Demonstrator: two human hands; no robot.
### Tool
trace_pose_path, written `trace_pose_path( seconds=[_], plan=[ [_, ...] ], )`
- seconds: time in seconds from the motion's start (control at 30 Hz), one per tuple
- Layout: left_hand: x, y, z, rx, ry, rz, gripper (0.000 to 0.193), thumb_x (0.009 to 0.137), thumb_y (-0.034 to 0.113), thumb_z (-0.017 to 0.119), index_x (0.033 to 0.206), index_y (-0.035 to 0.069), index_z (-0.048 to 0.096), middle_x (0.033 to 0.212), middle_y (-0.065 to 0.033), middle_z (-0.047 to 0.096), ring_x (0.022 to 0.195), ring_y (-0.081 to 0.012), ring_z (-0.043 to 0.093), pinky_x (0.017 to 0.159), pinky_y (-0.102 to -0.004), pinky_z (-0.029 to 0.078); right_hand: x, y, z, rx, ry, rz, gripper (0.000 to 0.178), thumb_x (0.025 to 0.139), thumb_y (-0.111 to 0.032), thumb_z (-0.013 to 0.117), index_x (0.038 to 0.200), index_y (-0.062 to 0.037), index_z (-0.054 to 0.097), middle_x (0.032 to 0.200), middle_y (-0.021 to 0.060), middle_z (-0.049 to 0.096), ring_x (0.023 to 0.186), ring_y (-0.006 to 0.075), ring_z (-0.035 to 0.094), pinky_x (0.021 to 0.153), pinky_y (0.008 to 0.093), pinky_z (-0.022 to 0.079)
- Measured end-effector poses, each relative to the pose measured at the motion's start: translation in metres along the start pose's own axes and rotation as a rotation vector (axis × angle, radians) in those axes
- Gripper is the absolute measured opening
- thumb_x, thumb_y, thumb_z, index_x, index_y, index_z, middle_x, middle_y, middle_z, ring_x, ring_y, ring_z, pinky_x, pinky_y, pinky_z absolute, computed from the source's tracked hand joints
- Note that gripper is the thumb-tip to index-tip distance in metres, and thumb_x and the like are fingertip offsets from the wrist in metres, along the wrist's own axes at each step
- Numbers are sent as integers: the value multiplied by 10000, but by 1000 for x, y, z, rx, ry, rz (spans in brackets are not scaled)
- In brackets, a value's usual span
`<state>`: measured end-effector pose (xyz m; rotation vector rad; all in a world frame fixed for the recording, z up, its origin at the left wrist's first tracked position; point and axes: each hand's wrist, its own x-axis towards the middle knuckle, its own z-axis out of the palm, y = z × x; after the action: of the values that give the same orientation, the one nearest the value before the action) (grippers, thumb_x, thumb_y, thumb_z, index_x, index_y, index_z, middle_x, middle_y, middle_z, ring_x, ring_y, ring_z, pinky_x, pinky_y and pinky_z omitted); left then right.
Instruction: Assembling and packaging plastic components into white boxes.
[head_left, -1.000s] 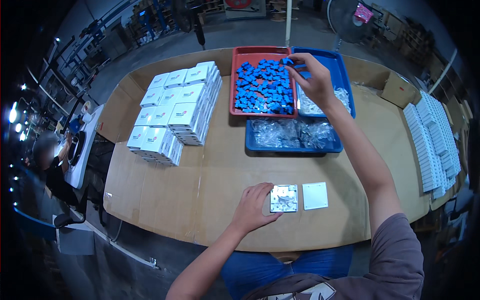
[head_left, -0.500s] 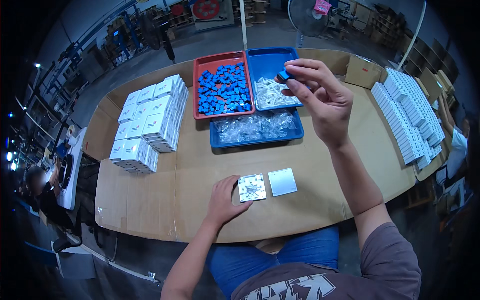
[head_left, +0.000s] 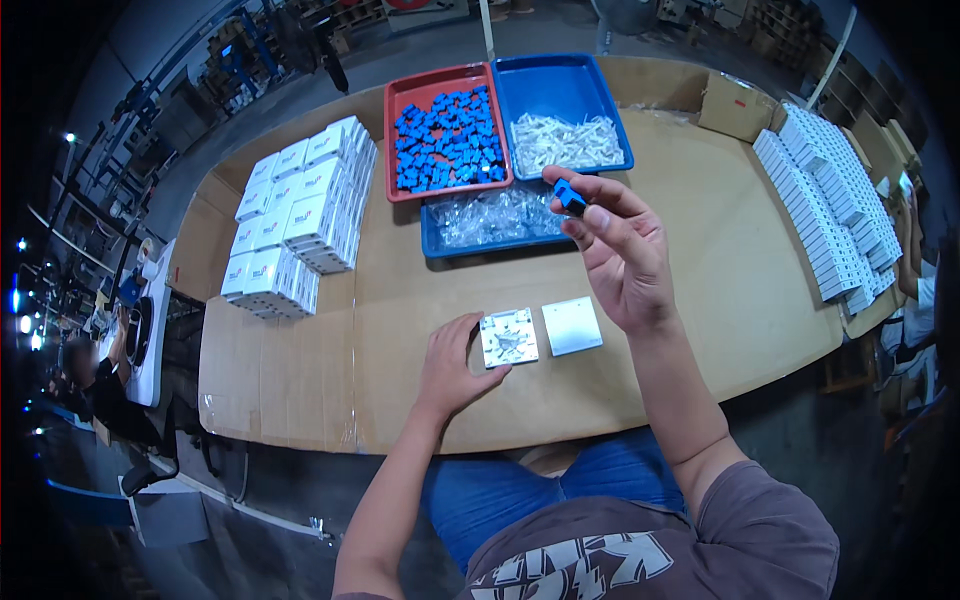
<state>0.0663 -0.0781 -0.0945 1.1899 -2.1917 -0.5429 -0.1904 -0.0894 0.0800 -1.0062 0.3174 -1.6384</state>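
Raised over the table, my right hand [head_left: 628, 255] pinches a small blue and black connector piece [head_left: 570, 197] between thumb and fingers. My left hand [head_left: 452, 365] lies on the cardboard, thumb and fingers spread along the left side of a square white plastic housing [head_left: 509, 338] whose moulded inner side faces up. A plain white square plate [head_left: 572, 326] lies flat just right of the housing, apart from it. Beyond them, a red tray [head_left: 440, 194] contains many of the same blue pieces [head_left: 450, 140].
A blue tray [head_left: 545, 80] of white slender parts [head_left: 565, 143] stands beside the red one. In front, another blue tray [head_left: 500, 248] holds clear plastic bags [head_left: 490, 217]. White boxes [head_left: 300, 215] are stacked at left; rows of white units [head_left: 825, 215] at right. Cardboard walls edge the table.
My right hand has come lower and nearer with the blue piece, turning it. My left hand stays at the housing. The whole view has tilted slightly.
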Motion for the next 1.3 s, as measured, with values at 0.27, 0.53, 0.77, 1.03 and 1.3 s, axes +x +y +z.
trace_pose_path(
  seconds=[0.27, 0.53, 0.77, 1.03, 1.3],
  plan=[
    [3, 2, -1, -22, -5, 14, 842, 701, 377, 891, 1400, 40, 565, 1371, -174, 621, 1290, -361, 564, 1124, -461, 410, -37, 37, -18, 71, 63, 101, 387, 904, 67, 728, 1284, 22, 673, 1377, 194, 646, 1144, 169, 681, 1060, 326, 539],
    [4, -9, 5, -64, 46, 19, 838, 700, 364, 903, 1399, 40, 571, 1325, -156, 651, 1237, -359, 599, 1095, -453, 440, -43, 84, -80, -570, 62, 426, 345, 902, 30, 751, 1241, 40, 682, 1127, 100, 727, 1060, 142, 682, 947, 294, 572],
    [2, -9, 1, -72, 34, -7, 866, 692, 384, 909, 1413, 44, 570, 1338, -150, 650, 1254, -346, 594, 1105, -452, 431, -67, 128, -91, -893, -88, 352, 259, 881, -13, 752, 1135, 37, 749, 1193, 95, 659, 1108, 213, 676, 934, 337, 564],
    [0, -12, 1, -91, 33, 10, 886, 691, 379, 906, 1432, 49, 551, 1351, -141, 645, 1268, -322, 596, 1120, -437, 408, -68, 146, -63, -1201, -261, 213, 299, 839, -30, 750, 1129, 21, 698, 1108, 169, 701, 1007, 353, 696, 906, 406, 556],
    [0, -16, 1, -101, 51, 18, 887, 695, 373, 902, 1441, 55, 543, 1352, -143, 643, 1277, -321, 592, 1117, -435, 407, -73, 161, -64, -1252, -304, 132, 268, 856, -38, 743, 1112, 32, 702, 1134, 162, 713, 1051, 349, 683, 900, 414, 558]
  ],
)
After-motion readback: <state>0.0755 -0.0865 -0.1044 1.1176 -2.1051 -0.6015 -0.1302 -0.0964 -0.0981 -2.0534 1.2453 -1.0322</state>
